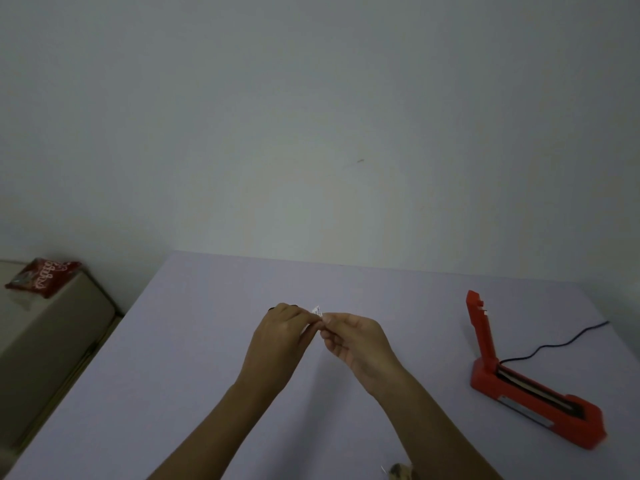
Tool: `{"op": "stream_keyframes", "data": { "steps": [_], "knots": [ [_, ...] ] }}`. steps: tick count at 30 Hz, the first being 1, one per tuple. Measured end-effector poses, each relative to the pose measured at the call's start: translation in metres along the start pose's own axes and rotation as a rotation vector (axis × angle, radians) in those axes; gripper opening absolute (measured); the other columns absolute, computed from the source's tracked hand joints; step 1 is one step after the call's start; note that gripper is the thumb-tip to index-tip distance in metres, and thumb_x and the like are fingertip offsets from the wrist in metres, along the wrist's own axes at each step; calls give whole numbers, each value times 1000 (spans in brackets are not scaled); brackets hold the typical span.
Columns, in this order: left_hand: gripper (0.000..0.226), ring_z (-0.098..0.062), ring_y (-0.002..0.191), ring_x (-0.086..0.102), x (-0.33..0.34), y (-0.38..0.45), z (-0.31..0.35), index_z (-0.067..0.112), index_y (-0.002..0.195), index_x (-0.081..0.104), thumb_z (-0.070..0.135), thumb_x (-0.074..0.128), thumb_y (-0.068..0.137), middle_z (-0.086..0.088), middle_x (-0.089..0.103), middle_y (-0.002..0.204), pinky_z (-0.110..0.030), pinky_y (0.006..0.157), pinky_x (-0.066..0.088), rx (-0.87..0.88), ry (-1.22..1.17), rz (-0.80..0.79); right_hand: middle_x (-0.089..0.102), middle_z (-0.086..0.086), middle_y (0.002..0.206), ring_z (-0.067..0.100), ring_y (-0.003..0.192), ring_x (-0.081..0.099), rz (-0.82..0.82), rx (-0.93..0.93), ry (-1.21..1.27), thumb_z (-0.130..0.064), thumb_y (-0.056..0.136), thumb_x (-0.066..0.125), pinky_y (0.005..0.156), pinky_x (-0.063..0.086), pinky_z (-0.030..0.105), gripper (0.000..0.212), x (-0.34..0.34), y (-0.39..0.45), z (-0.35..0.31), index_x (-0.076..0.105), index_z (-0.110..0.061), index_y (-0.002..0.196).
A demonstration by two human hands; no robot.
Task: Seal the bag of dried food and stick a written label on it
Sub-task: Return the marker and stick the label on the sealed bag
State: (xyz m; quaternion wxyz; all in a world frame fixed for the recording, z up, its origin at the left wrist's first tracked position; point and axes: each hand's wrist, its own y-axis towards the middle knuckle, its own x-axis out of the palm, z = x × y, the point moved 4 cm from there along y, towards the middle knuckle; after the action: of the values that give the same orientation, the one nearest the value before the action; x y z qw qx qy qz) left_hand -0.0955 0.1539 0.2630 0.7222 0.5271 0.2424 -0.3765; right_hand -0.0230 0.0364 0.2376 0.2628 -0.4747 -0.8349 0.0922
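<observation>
- A small white label point(316, 310) is pinched between the fingers of the left hand point(281, 336) and the right hand point(351, 337), held above the lilac surface point(194, 358).
- The labelling step seems to be in hand; next, a bag must be brought within reach.
- One red food bag point(41, 277) lies well apart, on a beige ledge point(52, 327) at left.
- One red heat sealer point(530, 386), lid raised, is counted at right, with one black cord point(561, 342).
</observation>
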Motion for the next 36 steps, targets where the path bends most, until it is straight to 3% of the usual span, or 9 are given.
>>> {"op": "stream_keyframes", "data": {
  "steps": [5,8,11,26,29,36],
  "knots": [
    [27,-9,71,61,1,-3,4,16,86,73,32,51,88,6,70,77,-17,72,42,-43,-28,-22,74,10,84,14,74,68,14,2,18,-11,87,69,74,56,25,15,-1,-1,1,73,0,97],
    [11,-7,77,58,5,-7,0,20,93,72,25,63,88,10,69,81,-11,68,41,-154,-85,-69,75,10,86,15,76,68,13,12,26,-11,87,69,75,56,26,16,-1,-1,3,73,-1,98],
    [8,-1,78,54,5,-9,0,23,94,71,23,66,88,12,68,82,-6,68,37,-219,-130,-83,75,10,87,15,78,68,1,21,39,-11,88,68,76,56,26,16,-2,-1,5,73,0,100],
    [6,-3,76,60,8,-11,1,23,82,67,25,65,87,16,65,76,-14,69,49,-384,-241,-51,74,17,100,17,83,69,-36,38,41,-10,88,67,78,55,25,18,-1,-2,10,73,-1,102],
    [8,-4,75,65,9,-13,-2,22,81,68,25,64,87,14,66,75,-23,69,56,-469,-347,-48,74,16,98,16,82,69,-43,43,41,-11,86,69,79,55,26,19,-1,-2,11,73,-1,102],
    [10,0,70,66,4,-16,-9,19,75,70,19,67,85,9,71,71,-9,66,49,-660,-518,-8,69,11,81,16,74,63,-5,87,56,-6,86,67,75,55,26,16,-6,5,22,73,1,99]
  ]
}}
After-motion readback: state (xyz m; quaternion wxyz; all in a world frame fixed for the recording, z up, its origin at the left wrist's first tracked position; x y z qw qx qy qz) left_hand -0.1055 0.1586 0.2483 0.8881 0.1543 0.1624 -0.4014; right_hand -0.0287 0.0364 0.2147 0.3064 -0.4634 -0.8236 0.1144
